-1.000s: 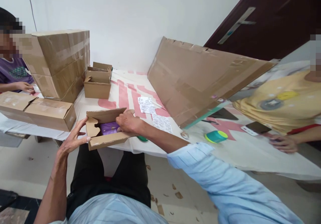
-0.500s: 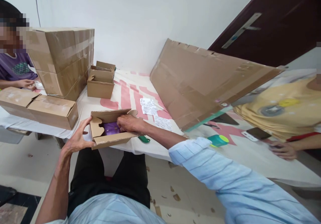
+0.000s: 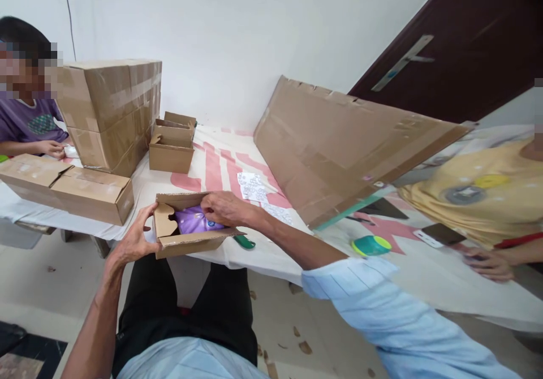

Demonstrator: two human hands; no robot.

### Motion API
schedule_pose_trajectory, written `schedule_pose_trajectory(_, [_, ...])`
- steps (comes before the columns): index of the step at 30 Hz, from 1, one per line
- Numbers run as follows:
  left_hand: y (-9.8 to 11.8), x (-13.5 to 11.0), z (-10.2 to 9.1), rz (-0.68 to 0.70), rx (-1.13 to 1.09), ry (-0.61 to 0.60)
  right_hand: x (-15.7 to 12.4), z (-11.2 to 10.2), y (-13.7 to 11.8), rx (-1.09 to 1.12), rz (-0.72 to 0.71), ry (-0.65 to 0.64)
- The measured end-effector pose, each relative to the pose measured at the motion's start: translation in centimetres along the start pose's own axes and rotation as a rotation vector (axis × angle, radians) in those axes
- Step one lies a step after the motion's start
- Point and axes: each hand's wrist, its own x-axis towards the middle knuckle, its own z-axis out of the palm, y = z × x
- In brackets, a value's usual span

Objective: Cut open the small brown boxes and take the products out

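Note:
An open cardboard box point(image 3: 189, 247) lies at the table's near edge, its flaps raised. My left hand point(image 3: 139, 238) grips the box's left end, thumb low and fingers higher up. Inside sits a shiny purple plastic bag point(image 3: 192, 220) with a small round mark near its right side. My right hand point(image 3: 228, 208) reaches in from the right, its curled fingers closed on the bag's upper right part; the fingertips are partly hidden. Just right of the box, a green-handled tool point(image 3: 245, 242) rests on the cloth, its kind unclear.
Two small open boxes point(image 3: 172, 157) stand behind, beside a tall taped carton stack point(image 3: 123, 113) and long closed cartons point(image 3: 91, 192). A large cardboard panel point(image 3: 331, 147) leans at the right. Printed sheets point(image 3: 251, 186), a teal cup point(image 3: 371, 245) and a phone point(image 3: 443, 235) lie around. People sit at both sides.
More of the purple bag shows inside the box, and it looks puffier. My right hand has shifted slightly right, while my left hand keeps its hold. The whole view has tipped slightly.

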Motion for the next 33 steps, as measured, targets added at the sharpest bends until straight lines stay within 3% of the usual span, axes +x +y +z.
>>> schedule_pose_trajectory(6, [0.5,0.7,-0.1,-0.010,0.010,-0.061,-3.0,-3.9,1.8,0.348,-0.134,0.364])
schedule_pose_trajectory(10, [1.4,1.4,-1.5,0.055,0.009,-0.112,-4.4,-6.0,2.3,0.608,-0.152,0.411])
schedule_pose_trajectory(14, [4.3,2.9,-2.7,0.226,0.039,0.068,-4.8,-7.0,2.2,0.802,-0.102,0.402])
schedule_pose_trajectory(19, [9.6,5.9,-1.6,0.439,0.115,0.038,-3.0,-6.2,2.4,1.047,-0.051,0.388])
schedule_pose_trajectory(23, [11.6,8.8,-1.3,0.375,-0.108,0.096,-1.4,-5.2,2.7,1.260,-0.111,0.525])
schedule_pose_trajectory(26, [11.7,11.3,-1.7,0.307,-0.275,0.195,-0.3,-4.5,2.9,1.353,-0.224,0.556])
schedule_pose_trajectory(28, [11.3,13.0,-1.8,0.264,-0.315,0.247,0.7,-3.9,3.3,1.352,-0.221,0.581])
schedule_pose_trajectory(33, [8.7,16.2,-1.8,0.117,-0.316,0.185,3.9,-1.9,4.8,1.391,0.025,0.534])
